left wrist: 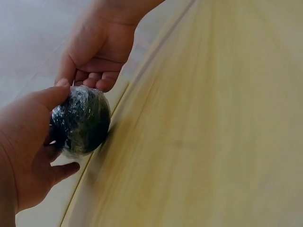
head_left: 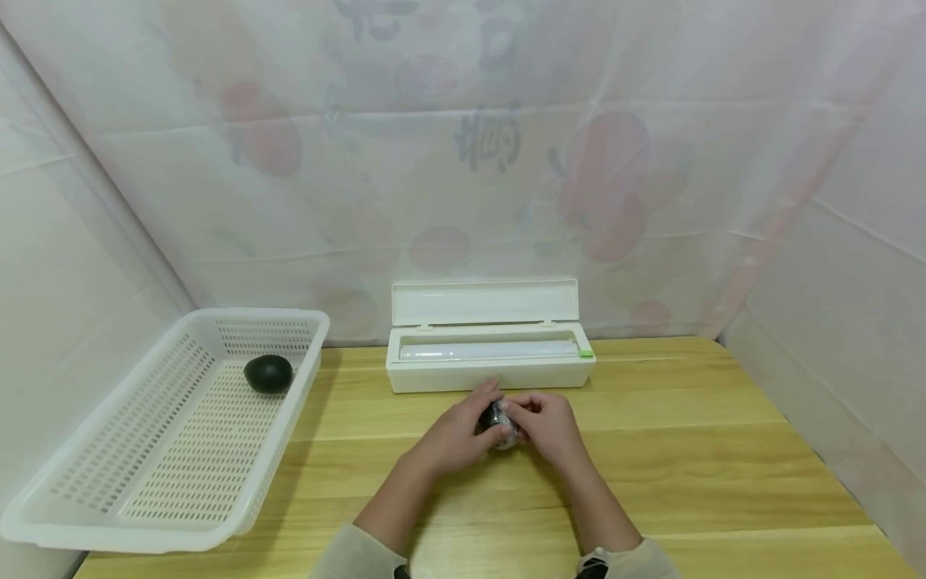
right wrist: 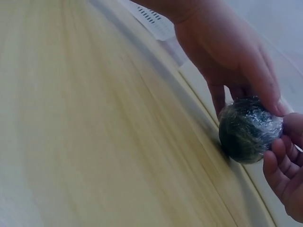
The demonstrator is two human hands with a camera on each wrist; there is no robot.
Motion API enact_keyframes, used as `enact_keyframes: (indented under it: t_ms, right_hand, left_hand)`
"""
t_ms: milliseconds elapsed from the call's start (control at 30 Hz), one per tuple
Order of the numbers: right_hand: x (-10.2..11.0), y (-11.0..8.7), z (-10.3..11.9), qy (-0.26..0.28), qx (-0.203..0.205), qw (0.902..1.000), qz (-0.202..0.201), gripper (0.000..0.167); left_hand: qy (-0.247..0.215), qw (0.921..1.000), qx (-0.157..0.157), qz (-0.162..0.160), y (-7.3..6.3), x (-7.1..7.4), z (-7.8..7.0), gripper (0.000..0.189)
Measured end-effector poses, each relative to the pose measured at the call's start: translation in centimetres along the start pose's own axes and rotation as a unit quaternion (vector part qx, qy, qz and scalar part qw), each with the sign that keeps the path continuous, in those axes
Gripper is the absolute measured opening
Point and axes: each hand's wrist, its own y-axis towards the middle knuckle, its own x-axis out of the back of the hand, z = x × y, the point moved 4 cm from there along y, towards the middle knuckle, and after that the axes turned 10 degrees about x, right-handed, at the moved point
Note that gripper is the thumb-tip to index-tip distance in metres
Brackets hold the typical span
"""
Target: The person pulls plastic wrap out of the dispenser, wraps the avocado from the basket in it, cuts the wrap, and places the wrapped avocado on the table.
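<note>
A dark green avocado (head_left: 497,417), wrapped in crinkled clear cling film (right wrist: 265,125), is held just above the wooden table in front of the white box. My left hand (head_left: 457,433) grips it from the left, thumb on the near side and fingers around the far side. On the right, my right hand (head_left: 553,428) pinches the film against the fruit with thumb and forefinger, its other fingers curled in. Both thumbs come close together at the fruit in the left wrist view, where the wrapped avocado (left wrist: 85,125) shows a glossy, bunched surface.
Behind the hands stands a long white box (head_left: 492,376), lid up, with a roll of film (head_left: 488,351) inside and a green tab (head_left: 586,354) at its right end. At left, a white plastic basket (head_left: 246,515) holds another avocado (head_left: 268,374). Printed cloth hangs behind the table (head_left: 694,466).
</note>
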Motion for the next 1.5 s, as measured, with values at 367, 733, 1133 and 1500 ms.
enact_keyframes:
  t_ms: [367, 733, 1133, 1500]
  right_hand:
    - [-0.2, -0.2, 0.8, -0.029, 0.064, 0.996, 0.056, 0.03]
    - [-1.1, -0.5, 1.1, -0.067, 0.13, 0.9805, 0.131, 0.044]
    - [-1.1, -0.8, 1.1, -0.071, 0.095, 0.9909, 0.063, 0.038]
    - [-1.1, -1.2, 2.4, -0.202, 0.131, 0.9704, -0.017, 0.046]
  left_hand:
    - [-0.108, 0.9925, 0.055, 0.014, 0.1, 0.2, 0.5, 0.049]
    - [-0.15, 0.978, 0.113, -0.09, 0.3, 1.0, 1.0, 0.044]
    - [-0.197, 0.9764, 0.079, -0.042, 0.2, 0.6, 0.6, 0.05]
    - [-0.247, 0.9601, 0.128, -0.029, 0.4, -0.3, 0.1, 0.051]
